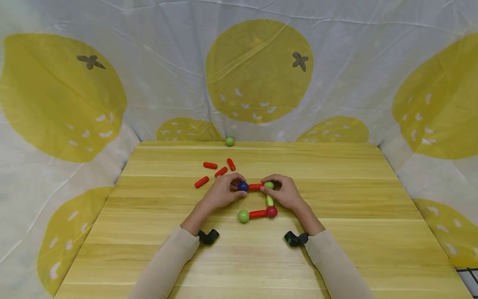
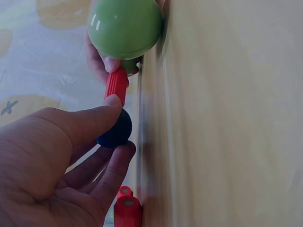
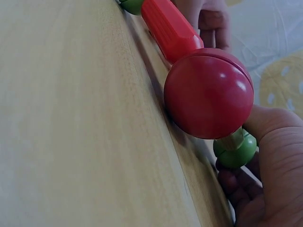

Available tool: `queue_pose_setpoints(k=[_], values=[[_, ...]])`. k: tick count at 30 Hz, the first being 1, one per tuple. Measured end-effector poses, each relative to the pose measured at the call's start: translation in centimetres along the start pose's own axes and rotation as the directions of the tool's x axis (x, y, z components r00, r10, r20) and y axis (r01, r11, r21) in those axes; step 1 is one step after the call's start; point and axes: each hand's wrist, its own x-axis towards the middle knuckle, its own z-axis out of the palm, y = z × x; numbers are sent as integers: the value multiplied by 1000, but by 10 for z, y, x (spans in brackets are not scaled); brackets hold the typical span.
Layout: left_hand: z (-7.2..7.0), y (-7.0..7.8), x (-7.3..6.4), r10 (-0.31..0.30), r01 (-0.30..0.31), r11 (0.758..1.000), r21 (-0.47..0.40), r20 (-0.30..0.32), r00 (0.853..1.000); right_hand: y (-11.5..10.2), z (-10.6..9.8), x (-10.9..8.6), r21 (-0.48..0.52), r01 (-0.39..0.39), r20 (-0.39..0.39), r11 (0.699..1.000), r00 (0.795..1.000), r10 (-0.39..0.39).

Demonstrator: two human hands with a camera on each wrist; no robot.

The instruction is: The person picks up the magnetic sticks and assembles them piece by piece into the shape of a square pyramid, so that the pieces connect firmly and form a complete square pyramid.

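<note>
My left hand [image 1: 223, 192] pinches a blue ball [image 1: 243, 187] between thumb and fingers; the left wrist view shows the blue ball [image 2: 116, 130] against one end of a red rod [image 2: 117, 86]. At the other end of that red rod [image 1: 255, 187] is a green ball [image 1: 269, 185], which my right hand [image 1: 284, 192] grips. From this green ball a yellow-green rod [image 1: 270, 200] runs toward me to a dark red ball [image 1: 271, 211]. Another red rod [image 1: 257, 214] links the dark red ball to a nearer green ball [image 1: 243, 216] on the left.
Several loose red rods [image 1: 201, 182] lie on the wooden table [image 1: 239, 265] beyond my left hand. A single green ball [image 1: 229, 141] sits at the far table edge, by a lemon-print cloth [image 1: 179, 83] hanging behind.
</note>
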Motion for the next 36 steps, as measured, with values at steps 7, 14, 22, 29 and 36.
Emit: queue_pose_setpoints(k=[7, 14, 22, 29, 36], values=[[3, 0, 0, -7, 7, 1000, -9, -5, 1000, -3, 3, 1, -49, 30, 64, 998, 998, -26], [4, 2, -1, -18, 18, 1000, -23, 10, 1000, -7, 8, 3, -76, 49, 101, 996, 994, -41], [-20, -4, -4, 4, -9, 998, -65, -74, 997, -9, 8, 2, -84, 41, 88, 996, 996, -33], [-62, -24, -15, -36, 40, 999, 14, -209, 977, -7, 9, 2, -77, 39, 84, 996, 996, -32], [-90, -47, -33, -133, 163, 978, 130, -217, 967, -6, 9, 3, -91, 32, 86, 995, 996, -24]])
